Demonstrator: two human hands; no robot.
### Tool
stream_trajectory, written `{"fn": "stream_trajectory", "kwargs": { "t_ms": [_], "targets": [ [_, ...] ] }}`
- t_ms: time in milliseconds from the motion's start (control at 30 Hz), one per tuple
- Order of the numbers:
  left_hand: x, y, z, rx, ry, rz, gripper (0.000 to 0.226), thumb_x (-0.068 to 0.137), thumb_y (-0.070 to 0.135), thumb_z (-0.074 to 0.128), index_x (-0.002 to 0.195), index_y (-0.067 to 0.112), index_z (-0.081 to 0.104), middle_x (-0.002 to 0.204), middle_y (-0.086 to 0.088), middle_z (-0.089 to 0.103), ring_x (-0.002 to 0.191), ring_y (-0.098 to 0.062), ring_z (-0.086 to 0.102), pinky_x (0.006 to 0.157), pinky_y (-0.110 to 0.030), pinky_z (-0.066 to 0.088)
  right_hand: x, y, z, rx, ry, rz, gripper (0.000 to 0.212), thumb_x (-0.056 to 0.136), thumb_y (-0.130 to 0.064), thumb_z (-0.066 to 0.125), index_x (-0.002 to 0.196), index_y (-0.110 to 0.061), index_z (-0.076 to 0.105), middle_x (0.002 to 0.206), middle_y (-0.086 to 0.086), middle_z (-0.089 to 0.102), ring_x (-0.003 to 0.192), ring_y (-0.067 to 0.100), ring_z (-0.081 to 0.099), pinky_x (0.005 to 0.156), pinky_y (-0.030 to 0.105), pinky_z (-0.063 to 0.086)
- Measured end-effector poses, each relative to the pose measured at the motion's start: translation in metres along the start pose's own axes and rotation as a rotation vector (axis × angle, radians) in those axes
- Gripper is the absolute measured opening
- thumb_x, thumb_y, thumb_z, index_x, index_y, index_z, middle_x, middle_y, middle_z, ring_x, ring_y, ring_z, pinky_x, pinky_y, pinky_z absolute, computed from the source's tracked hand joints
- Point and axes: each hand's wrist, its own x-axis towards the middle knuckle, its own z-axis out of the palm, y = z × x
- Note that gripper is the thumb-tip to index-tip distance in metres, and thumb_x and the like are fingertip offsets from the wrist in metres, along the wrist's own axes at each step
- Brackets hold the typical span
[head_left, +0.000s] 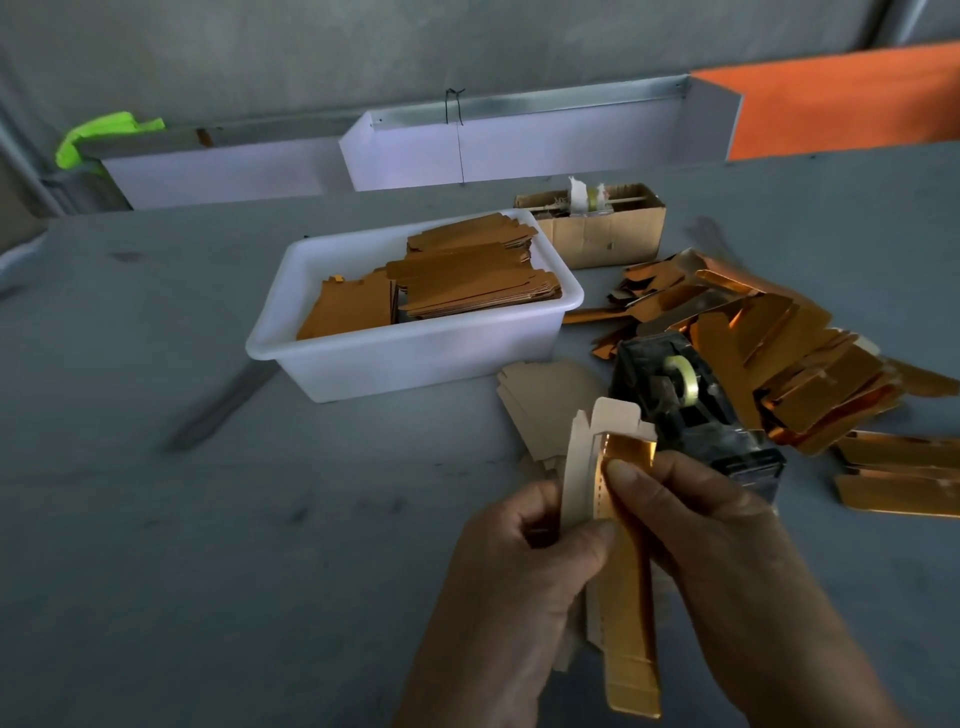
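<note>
Left hand (524, 561) and right hand (711, 530) both grasping a flat gold carton (626, 597) with curled fingers (631, 480), held above the counter (208, 545), just before the tape dispenser (691, 410), white tub (415, 348) behind

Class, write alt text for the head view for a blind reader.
A left hand grips the pale side of a flat gold-foil cardboard box blank over a grey table, and a right hand pinches its gold flap. Behind stand a black tape dispenser, a white plastic tub of brown card blanks and a pile of gold blanks.
</note>
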Motion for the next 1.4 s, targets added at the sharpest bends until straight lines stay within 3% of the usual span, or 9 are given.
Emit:
{"fn": "stream_trajectory", "kwargs": {
  "t_ms": [333,500,633,800,1000,1100,1200,1333,1400],
  "targets": [
    [-0.002,-0.005,0.006,0.117,0.261,0.104,0.004,0.078,0.027,0.074,0.075,0.028,0.072,0.072,0.002,0.072,0.068,-0.011,0.069,0.058,-0.021,0.052,-0.003,0.006,-0.005,0.013,-0.004,0.057,0.023,0.069,-0.03,0.063,0.084,-0.017,0.074,0.079,0.014,0.07,0.074,0.025,0.065,0.085,0.051,0.051],
    [-0.007,-0.009,0.016,0.415,0.49,0.415,0.01,0.077,0.027,0.077,0.078,0.035,0.073,0.077,0.006,0.063,0.072,-0.01,0.063,0.064,-0.016,0.049,-0.007,0.004,0.003,0.041,0.066,0.045,0.025,0.061,-0.029,0.064,0.08,-0.017,0.075,0.079,0.023,0.068,0.07,0.026,0.063,0.072,0.042,0.055],
    [-0.005,-0.016,0.022,1.094,0.54,0.732,0.019,0.069,0.004,0.076,0.086,0.012,0.078,0.066,-0.005,0.055,0.073,-0.025,0.053,0.057,-0.027,0.046,-0.011,0.002,0.01,0.113,0.07,0.068,0.023,0.063,-0.026,0.065,0.079,-0.012,0.074,0.071,0.015,0.07,0.058,0.019,0.065,0.05,0.025,0.055],
    [-0.008,-0.022,0.033,1.384,0.431,0.553,0.039,0.072,0.015,0.045,0.093,0.006,0.077,0.065,-0.004,0.061,0.078,-0.022,0.038,0.057,-0.031,0.043,-0.013,0.004,0.011,0.067,0.105,0.085,0.011,0.077,-0.024,0.067,0.079,-0.016,0.075,0.074,0.01,0.072,0.064,0.017,0.067,0.054,0.023,0.052],
    [-0.015,-0.025,0.031,0.995,0.358,0.523,0.037,0.061,0.004,0.077,0.094,0.021,0.078,0.074,0.0,0.059,0.066,-0.013,0.059,0.046,-0.02,0.047,-0.011,0.008,0.003,0.065,0.152,0.085,0.009,0.082,-0.012,0.064,0.079,-0.007,0.071,0.07,0.009,0.069,0.066,0.02,0.064,0.06,0.027,0.053],
    [-0.014,-0.011,0.022,0.436,0.325,0.201,0.014,0.08,0.02,0.073,0.087,0.033,0.071,0.08,0.008,0.068,0.073,0.0,0.064,0.064,-0.017,0.053,-0.01,0.007,0.0,0.116,0.111,0.087,0.012,0.08,-0.014,0.063,0.077,-0.005,0.069,0.07,0.012,0.066,0.067,0.023,0.059,0.068,0.034,0.051],
    [-0.012,-0.001,0.013,0.28,0.16,0.022,0.004,0.083,0.027,0.07,0.079,0.025,0.069,0.066,0.006,0.071,0.054,-0.004,0.064,0.05,-0.021,0.05,-0.012,0.003,-0.002,0.101,0.104,0.072,0.012,0.074,-0.019,0.065,0.072,-0.008,0.069,0.066,0.007,0.062,0.065,0.021,0.057,0.066,0.031,0.051],
    [-0.011,0.004,0.014,0.173,0.075,-0.043,0.009,0.082,0.02,0.071,0.073,0.022,0.072,0.051,0.005,0.064,0.037,-0.002,0.053,0.037,-0.016,0.037,-0.015,-0.003,-0.011,-0.187,0.126,0.013,0.016,0.082,-0.028,0.064,0.075,-0.014,0.069,0.068,0.011,0.066,0.067,0.027,0.063,0.069,0.037,0.054],
    [-0.007,0.003,0.017,0.093,0.098,-0.071,0.02,0.083,0.015,0.069,0.068,0.027,0.074,0.052,0.003,0.064,0.041,-0.006,0.055,0.039,-0.02,0.037,-0.016,-0.013,-0.02,-0.462,0.195,-0.181,0.026,0.075,-0.052,0.057,0.081,-0.03,0.068,0.071,-0.003,0.067,0.069,0.007,0.064,0.057,0.022,0.051]
  ]
}}
